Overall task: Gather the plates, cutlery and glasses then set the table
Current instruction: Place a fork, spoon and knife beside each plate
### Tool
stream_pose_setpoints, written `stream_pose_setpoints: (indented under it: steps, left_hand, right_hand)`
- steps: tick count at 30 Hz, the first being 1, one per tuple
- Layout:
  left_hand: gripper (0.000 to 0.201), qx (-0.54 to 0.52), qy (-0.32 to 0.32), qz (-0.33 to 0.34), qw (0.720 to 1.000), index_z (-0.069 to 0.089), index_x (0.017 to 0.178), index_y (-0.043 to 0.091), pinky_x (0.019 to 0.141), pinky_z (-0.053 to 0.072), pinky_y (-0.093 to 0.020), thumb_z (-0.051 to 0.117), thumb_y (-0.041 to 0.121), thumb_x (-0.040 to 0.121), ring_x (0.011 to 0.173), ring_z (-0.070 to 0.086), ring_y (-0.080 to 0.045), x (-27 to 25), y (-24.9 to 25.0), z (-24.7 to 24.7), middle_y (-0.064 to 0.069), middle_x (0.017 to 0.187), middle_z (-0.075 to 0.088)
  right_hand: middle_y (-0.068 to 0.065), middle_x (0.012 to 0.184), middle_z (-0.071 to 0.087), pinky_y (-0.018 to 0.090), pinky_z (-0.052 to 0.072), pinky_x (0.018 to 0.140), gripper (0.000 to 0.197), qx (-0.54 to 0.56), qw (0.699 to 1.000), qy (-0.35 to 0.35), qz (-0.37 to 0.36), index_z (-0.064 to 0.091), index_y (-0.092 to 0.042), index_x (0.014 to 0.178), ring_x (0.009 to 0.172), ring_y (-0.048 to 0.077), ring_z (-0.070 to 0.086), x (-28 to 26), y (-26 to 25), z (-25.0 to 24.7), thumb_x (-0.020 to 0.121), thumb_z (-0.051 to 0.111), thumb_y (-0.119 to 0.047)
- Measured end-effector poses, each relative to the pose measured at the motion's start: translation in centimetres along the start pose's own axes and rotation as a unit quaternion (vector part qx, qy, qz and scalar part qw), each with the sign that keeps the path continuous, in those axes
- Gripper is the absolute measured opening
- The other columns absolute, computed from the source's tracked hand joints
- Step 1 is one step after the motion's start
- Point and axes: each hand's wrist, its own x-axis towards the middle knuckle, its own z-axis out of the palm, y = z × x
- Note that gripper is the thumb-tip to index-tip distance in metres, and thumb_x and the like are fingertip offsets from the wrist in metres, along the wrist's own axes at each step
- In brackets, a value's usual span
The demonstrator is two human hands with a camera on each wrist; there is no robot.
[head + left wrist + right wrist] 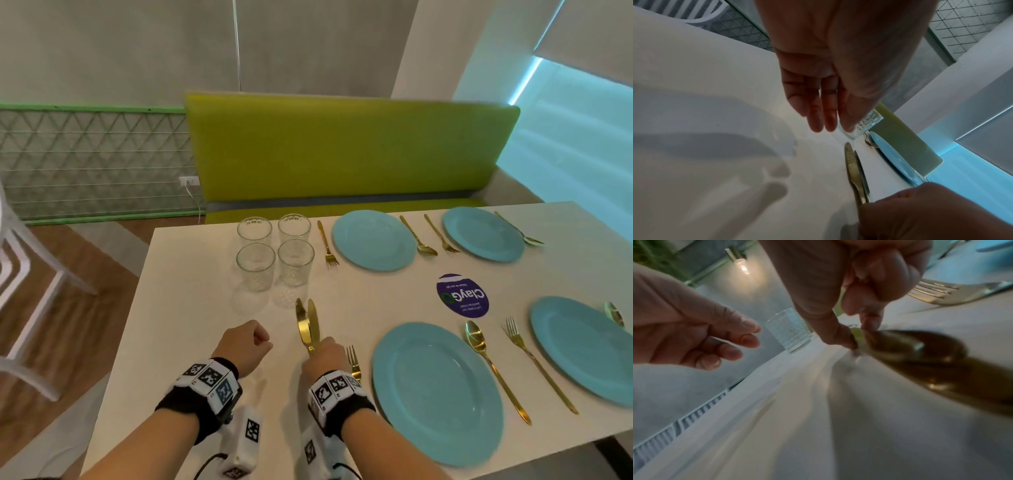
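Note:
Two gold knives (308, 325) lie side by side, blades pointing away, just below the cluster of several clear glasses (275, 253). My right hand (323, 356) pinches their handles; the right wrist view shows thumb and finger closed on the knives (920, 356). My left hand (246, 342) hovers empty to the left of the knives, and in the left wrist view its fingers (818, 105) hang relaxed above the table. Several blue plates stand set out; the nearest blue plate (436, 394) has a gold fork (352, 359) on its left and a gold spoon (479, 346) on its right.
Farther plates (373, 240) (483, 234) (582, 349) each have gold forks and spoons beside them. A purple round sticker (462, 295) sits mid-table. A green bench (342, 150) runs behind the white table (191, 291); a white chair (20, 274) stands left.

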Motion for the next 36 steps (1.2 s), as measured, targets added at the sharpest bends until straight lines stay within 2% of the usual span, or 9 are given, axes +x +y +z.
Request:
stream_pose_setpoints:
  steps: [4, 7, 9, 12, 15, 18, 26, 30, 36]
  left_hand:
    - [0.006, -0.009, -0.003, 0.007, 1.000, 0.054, 0.087, 0.019, 0.074, 0.036, -0.020, 0.060, 0.021, 0.087, 0.083, 0.053, -0.014, 0.0, 0.5, 0.2, 0.006, 0.082, 0.054]
    - [0.006, -0.010, -0.016, 0.015, 1.000, 0.054, 0.087, 0.019, 0.073, 0.036, -0.020, 0.060, 0.021, 0.087, 0.082, 0.053, -0.014, -0.2, 0.5, 0.8, 0.007, 0.082, 0.053]
    - [0.006, -0.011, -0.026, 0.018, 0.999, 0.054, 0.086, 0.020, 0.074, 0.037, -0.019, 0.060, 0.022, 0.087, 0.082, 0.054, -0.014, -0.4, 0.3, 1.3, 0.007, 0.081, 0.053]
    - [0.012, -0.015, -0.043, 0.013, 0.999, 0.052, 0.077, 0.025, 0.075, 0.041, -0.020, 0.061, 0.022, 0.086, 0.083, 0.053, -0.013, -0.8, -0.2, 2.0, 0.009, 0.078, 0.053]
    - [0.011, -0.014, -0.056, 0.001, 0.998, 0.052, 0.079, 0.024, 0.077, 0.043, -0.021, 0.061, 0.023, 0.086, 0.086, 0.053, -0.013, -1.3, -0.6, 2.3, 0.005, 0.085, 0.056]
    - [0.019, -0.010, -0.064, 0.002, 0.998, 0.048, 0.073, 0.027, 0.076, 0.038, -0.019, 0.061, 0.023, 0.086, 0.086, 0.053, -0.012, -1.6, -0.9, 2.5, 0.005, 0.086, 0.056]
    - [0.022, -0.021, -0.076, -0.012, 0.997, 0.047, 0.069, 0.028, 0.076, 0.042, -0.022, 0.061, 0.024, 0.086, 0.081, 0.056, -0.016, -1.9, -1.2, 2.7, 0.006, 0.080, 0.057]
    - [0.024, -0.022, -0.088, -0.030, 0.995, 0.047, 0.068, 0.028, 0.079, 0.046, -0.026, 0.061, 0.024, 0.086, 0.081, 0.056, -0.017, -2.1, -1.1, 3.1, 0.005, 0.078, 0.057]
    - [0.025, -0.048, -0.111, -0.059, 0.991, 0.051, 0.066, 0.023, 0.080, 0.050, -0.027, 0.055, 0.028, 0.090, 0.074, 0.061, -0.017, -2.9, 0.2, 4.1, 0.000, 0.075, 0.064]
  right_hand:
    - [0.008, 0.089, 0.063, 0.021, 0.046, 0.066, 0.013, 0.025, 1.000, -0.010, 0.015, 0.064, -0.006, 0.094, 0.086, 0.023, 0.065, -0.5, 0.3, 0.2, 0.085, 0.059, -0.014]
    - [0.005, 0.079, 0.059, 0.024, 0.050, 0.064, 0.019, 0.024, 1.000, -0.009, 0.018, 0.053, -0.010, 0.065, 0.072, 0.021, 0.058, -0.6, 0.3, 0.7, 0.080, 0.063, -0.014]
    - [0.006, 0.078, 0.059, 0.027, 0.055, 0.069, 0.026, 0.016, 1.000, -0.009, 0.019, 0.046, -0.013, 0.058, 0.073, 0.021, 0.060, -0.9, 0.2, 0.8, 0.079, 0.062, -0.014]
    - [0.005, 0.081, 0.058, 0.027, 0.056, 0.078, 0.025, -0.013, 1.000, -0.011, 0.015, 0.047, -0.013, 0.062, 0.080, 0.021, 0.063, -1.2, 0.1, 1.0, 0.083, 0.059, -0.015]
    - [0.007, 0.096, 0.066, 0.028, 0.056, 0.083, 0.010, -0.045, 0.999, -0.015, 0.008, 0.063, -0.009, 0.087, 0.093, 0.020, 0.066, -1.6, 0.2, 1.0, 0.087, 0.058, -0.019]
    - [0.007, 0.107, 0.067, 0.025, 0.053, 0.082, 0.018, -0.072, 0.997, -0.006, -0.002, 0.064, -0.008, 0.101, 0.098, 0.020, 0.065, -1.8, 0.5, 1.1, 0.088, 0.058, -0.019]
    - [0.003, 0.081, 0.055, 0.023, 0.049, 0.069, 0.005, -0.076, 0.997, -0.018, 0.018, 0.061, -0.010, 0.083, 0.080, 0.020, 0.060, -2.3, 0.5, 1.1, 0.084, 0.064, -0.015]
    - [-0.001, 0.062, 0.043, 0.021, 0.043, 0.062, 0.033, -0.042, 0.998, -0.028, 0.033, 0.042, -0.013, 0.060, 0.072, 0.019, 0.053, -1.8, 1.0, 0.9, 0.081, 0.067, -0.016]
    - [-0.003, 0.057, 0.043, 0.016, 0.031, 0.039, 0.036, -0.013, 0.996, -0.085, 0.005, 0.043, -0.014, 0.056, 0.049, 0.010, 0.044, -0.1, 1.9, 0.4, 0.073, 0.072, -0.026]
